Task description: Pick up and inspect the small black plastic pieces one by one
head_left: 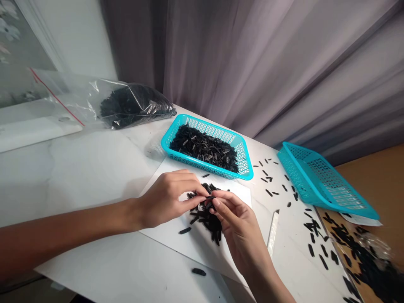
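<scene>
My left hand (167, 198) and my right hand (235, 219) meet over a white sheet (176, 244) on the table. Together their fingertips pinch a small black plastic piece (210, 197). Right under them lies a small pile of the same black pieces (206, 219). Single pieces lie loose on the sheet (184, 230) and near its front edge (198, 272). Just beyond the hands stands a turquoise basket (243, 168) filled with black pieces.
A second turquoise basket (325, 185) sits tilted at the table's right edge. Loose black pieces (315, 235) are scattered between and below the baskets. A clear bag of black pieces (132, 105) lies at the back left. Grey curtains hang behind.
</scene>
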Tool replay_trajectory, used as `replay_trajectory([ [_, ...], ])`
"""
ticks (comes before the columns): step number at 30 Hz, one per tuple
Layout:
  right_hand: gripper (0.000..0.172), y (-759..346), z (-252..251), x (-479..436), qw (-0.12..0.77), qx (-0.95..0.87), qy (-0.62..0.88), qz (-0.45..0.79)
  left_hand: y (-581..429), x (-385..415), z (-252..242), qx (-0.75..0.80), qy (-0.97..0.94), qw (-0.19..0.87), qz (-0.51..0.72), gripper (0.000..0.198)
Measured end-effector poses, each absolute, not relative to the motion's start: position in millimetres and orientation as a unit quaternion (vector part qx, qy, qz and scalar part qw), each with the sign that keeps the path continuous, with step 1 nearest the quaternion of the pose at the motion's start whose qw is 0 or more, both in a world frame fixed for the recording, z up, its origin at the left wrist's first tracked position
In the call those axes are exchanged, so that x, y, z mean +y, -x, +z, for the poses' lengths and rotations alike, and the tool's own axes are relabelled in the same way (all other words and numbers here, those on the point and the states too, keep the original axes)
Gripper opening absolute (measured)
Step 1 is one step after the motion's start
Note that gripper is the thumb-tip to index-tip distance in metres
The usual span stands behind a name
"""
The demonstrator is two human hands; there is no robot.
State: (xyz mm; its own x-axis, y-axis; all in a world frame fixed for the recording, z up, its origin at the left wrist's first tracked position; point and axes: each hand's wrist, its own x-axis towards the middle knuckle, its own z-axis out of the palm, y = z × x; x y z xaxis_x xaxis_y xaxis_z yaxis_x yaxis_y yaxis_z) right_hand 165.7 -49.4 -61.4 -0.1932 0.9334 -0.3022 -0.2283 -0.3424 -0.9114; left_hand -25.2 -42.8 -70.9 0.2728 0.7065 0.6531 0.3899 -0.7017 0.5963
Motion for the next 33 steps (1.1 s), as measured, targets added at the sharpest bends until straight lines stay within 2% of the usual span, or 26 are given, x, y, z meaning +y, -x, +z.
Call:
replay_trajectory([
  [21,0.012,-167,-59,-54,0.445,-0.483,0.457,0.599,24,-45,-68,0.351,-0.767,0.172,0.508,0.005],
  [29,0.014,-168,-61,-52,0.434,-0.491,0.470,0.592,21,-49,-67,0.351,-0.767,0.158,0.513,0.003],
  [33,0.016,-167,-63,-51,0.428,-0.469,0.476,0.609,35,-34,-62,0.381,-0.762,0.069,0.520,0.002],
])
